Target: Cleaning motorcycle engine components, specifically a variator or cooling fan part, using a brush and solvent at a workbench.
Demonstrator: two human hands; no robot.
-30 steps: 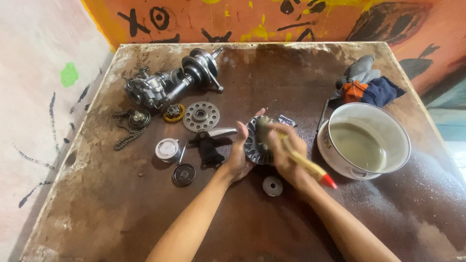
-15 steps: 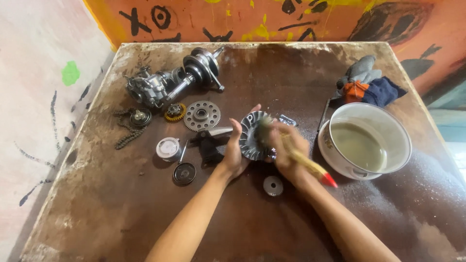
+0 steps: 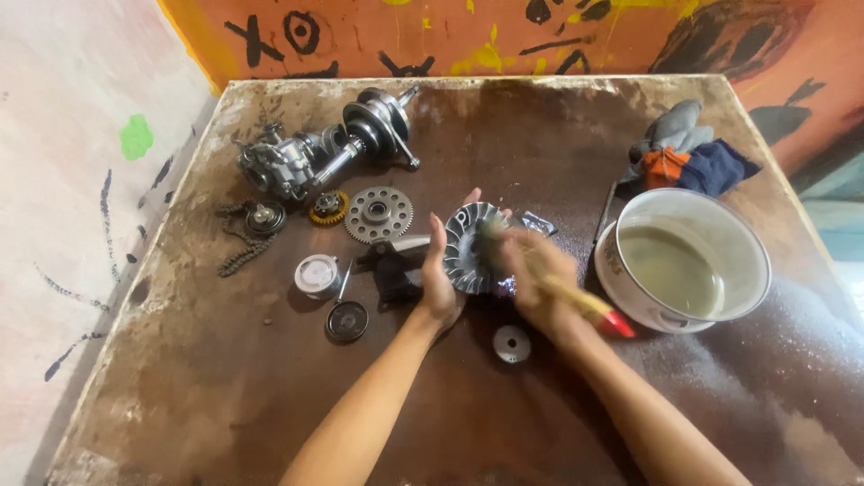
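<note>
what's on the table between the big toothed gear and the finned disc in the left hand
In the head view, a dark bracket-like part with a pale metal arm lies between the toothed gear and the finned disc that the left hand props up.

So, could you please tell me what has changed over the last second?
The left hand has tipped the finned metal disc more upright, and the right hand has slid the brush slightly along its face. Both grips are unchanged. The bowl and the other parts have not moved.
</note>
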